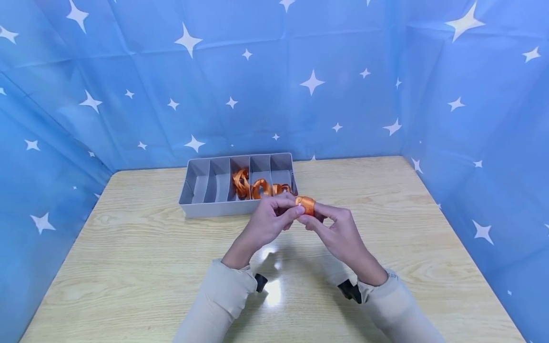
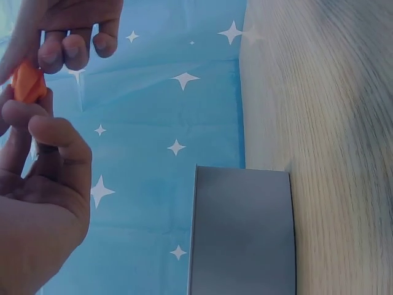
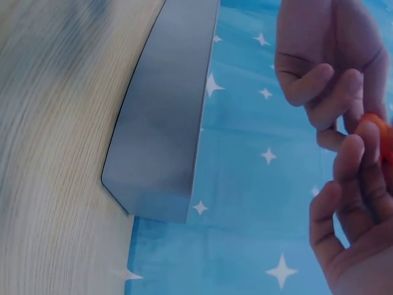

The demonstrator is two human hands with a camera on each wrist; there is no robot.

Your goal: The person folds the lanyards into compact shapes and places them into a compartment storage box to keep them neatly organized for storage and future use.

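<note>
A wound band of shiny orange ribbon (image 1: pixel 305 205) is held up between both hands, above the table and just past the tray's front right corner. My left hand (image 1: pixel 266 223) pinches its left side, the thumb lying on the front of it. From the other side my right hand (image 1: pixel 340 233) grips the ribbon, its index finger reaching behind or into the coil; which of these I cannot tell. In the left wrist view the orange ribbon (image 2: pixel 28 83) shows between the fingertips of both hands. Only part of the ribbon (image 3: pixel 379 132) appears in the right wrist view, at the right edge.
Behind the hands stands a grey divided tray (image 1: pixel 223 208). Orange ribbon coils (image 1: pixel 241 183) lie in its middle and right-hand compartments. The wooden table (image 1: pixel 141 267) meets a blue star-patterned curtain (image 1: pixel 266 76) at the back and sides.
</note>
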